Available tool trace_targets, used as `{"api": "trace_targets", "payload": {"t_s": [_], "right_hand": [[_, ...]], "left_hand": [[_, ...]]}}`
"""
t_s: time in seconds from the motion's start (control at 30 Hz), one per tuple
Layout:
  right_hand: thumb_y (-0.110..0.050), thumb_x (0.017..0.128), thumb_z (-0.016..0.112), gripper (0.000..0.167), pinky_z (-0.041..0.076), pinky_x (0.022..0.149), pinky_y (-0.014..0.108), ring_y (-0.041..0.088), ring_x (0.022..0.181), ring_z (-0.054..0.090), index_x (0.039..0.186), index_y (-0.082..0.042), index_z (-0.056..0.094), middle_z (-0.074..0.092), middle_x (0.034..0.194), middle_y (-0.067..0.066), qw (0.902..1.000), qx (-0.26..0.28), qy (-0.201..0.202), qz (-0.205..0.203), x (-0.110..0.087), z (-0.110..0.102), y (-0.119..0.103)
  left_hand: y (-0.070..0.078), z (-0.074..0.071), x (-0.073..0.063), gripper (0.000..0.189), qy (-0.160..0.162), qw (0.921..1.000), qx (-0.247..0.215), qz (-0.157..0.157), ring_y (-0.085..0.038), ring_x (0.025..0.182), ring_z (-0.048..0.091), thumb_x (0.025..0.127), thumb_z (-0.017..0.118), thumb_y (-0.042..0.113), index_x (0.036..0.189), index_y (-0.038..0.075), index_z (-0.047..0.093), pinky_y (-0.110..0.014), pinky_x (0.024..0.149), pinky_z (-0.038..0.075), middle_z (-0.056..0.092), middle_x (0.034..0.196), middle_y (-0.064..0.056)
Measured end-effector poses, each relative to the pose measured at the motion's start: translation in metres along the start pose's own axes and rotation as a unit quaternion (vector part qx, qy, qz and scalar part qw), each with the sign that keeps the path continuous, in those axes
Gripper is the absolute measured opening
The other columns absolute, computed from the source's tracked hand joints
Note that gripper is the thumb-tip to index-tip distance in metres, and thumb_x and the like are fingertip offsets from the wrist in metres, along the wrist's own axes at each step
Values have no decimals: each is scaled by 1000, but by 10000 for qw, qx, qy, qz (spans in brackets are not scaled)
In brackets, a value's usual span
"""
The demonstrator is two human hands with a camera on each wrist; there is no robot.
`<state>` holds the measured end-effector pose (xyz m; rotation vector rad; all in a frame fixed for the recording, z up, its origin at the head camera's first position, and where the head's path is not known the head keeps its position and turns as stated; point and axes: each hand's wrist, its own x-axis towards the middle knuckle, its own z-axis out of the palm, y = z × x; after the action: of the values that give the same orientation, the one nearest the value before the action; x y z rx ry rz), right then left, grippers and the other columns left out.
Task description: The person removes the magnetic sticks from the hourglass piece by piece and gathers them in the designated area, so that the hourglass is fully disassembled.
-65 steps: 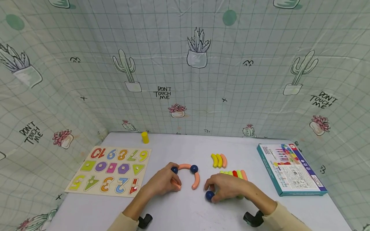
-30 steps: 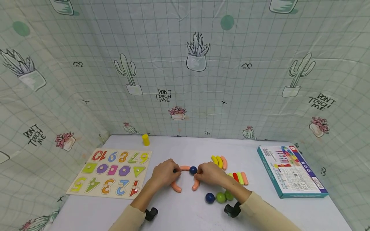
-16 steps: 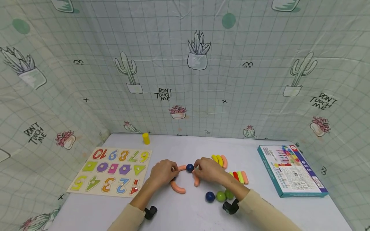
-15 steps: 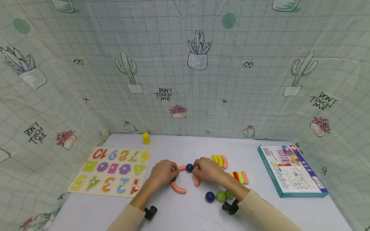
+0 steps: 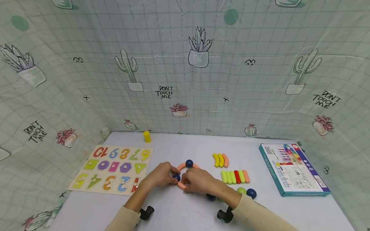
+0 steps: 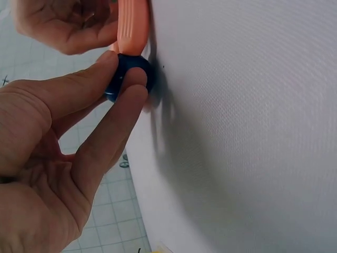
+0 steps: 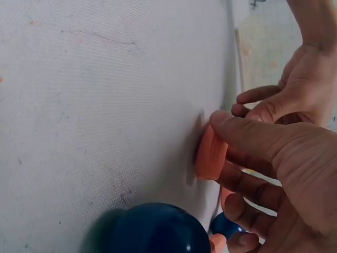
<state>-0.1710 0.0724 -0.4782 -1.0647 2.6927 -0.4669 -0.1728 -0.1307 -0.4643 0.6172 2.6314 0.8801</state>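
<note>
In the head view, salmon-coloured curved rods (image 5: 181, 166) and dark blue balls (image 5: 189, 163) form a partial ring, partly covered by the hands. My left hand (image 5: 162, 175) pinches the ring's left blue ball (image 6: 129, 74) between thumb and fingers. Against that ball stands the end of the lower curved rod (image 6: 132, 26). My right hand (image 5: 199, 180) pinches this rod (image 7: 210, 155) between thumb and fingers. Another salmon rod (image 5: 196, 166) leads from the top ball towards the right hand, which hides its far end. A loose blue ball (image 7: 158, 229) looms close in the right wrist view.
Right of the ring lie yellow and salmon curved rods (image 5: 221, 160) and a row of short coloured rods (image 5: 232, 177). A green ball (image 5: 241, 191) and blue ball (image 5: 251, 193) sit nearby. A number puzzle board (image 5: 111, 170), yellow cylinder (image 5: 147, 136) and flat box (image 5: 295, 168) surround them.
My right hand came from the loose balls to the ring's right rod, then moved left and nearer to the lower rod. The ring has drawn tighter. The left hand stayed at its ball.
</note>
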Motion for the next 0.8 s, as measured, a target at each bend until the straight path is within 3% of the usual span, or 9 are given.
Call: {"api": "trace_targets", "payload": {"t_s": [0.2,0.4,0.53,0.6,0.67,0.8], "right_hand": [[-28,87,79,11,41,57,20,1,65,47,83,-22,70,51,72,-16,9998,-61,24,-197,-2,-2,4],[-37,94,71,18,43,55,20,1,62,48,81,-24,69,54,75,-16,9999,84,6,-109,-8,-6,7],[-31,89,75,9,44,58,20,1,64,49,83,-25,71,55,78,-17,9996,179,-213,-77,-14,-7,11],[-26,85,77,4,44,59,20,1,65,50,86,-25,73,56,79,-17,9989,335,-316,-113,-17,-8,13],[-20,83,77,8,43,59,19,0,64,50,89,-24,74,58,80,-18,9971,666,-346,-112,-20,-9,18],[-18,87,74,10,42,58,20,4,64,51,96,-22,73,61,78,-13,9877,1556,-154,65,-28,-19,31]], "left_hand": [[2,0,2,30,81,9998,94,-140,-30,114,63,82,83,11,111,5,78,-50,99,48,74,111,-8],[4,2,3,31,53,9996,-30,-258,-24,106,61,82,84,11,112,5,78,-47,94,48,72,114,-12],[3,3,4,32,143,9990,-54,-410,-19,94,58,82,83,10,113,5,77,-38,81,48,71,117,-14],[3,3,4,32,204,9986,-80,-474,-19,88,56,82,83,9,113,5,77,-33,73,45,71,117,-15],[3,4,3,32,260,9983,-65,-517,-19,87,55,81,84,9,112,5,77,-31,71,44,70,117,-16],[2,5,4,32,313,9981,-82,-527,-17,85,56,81,84,10,112,5,77,-30,69,44,70,118,-16]]}}
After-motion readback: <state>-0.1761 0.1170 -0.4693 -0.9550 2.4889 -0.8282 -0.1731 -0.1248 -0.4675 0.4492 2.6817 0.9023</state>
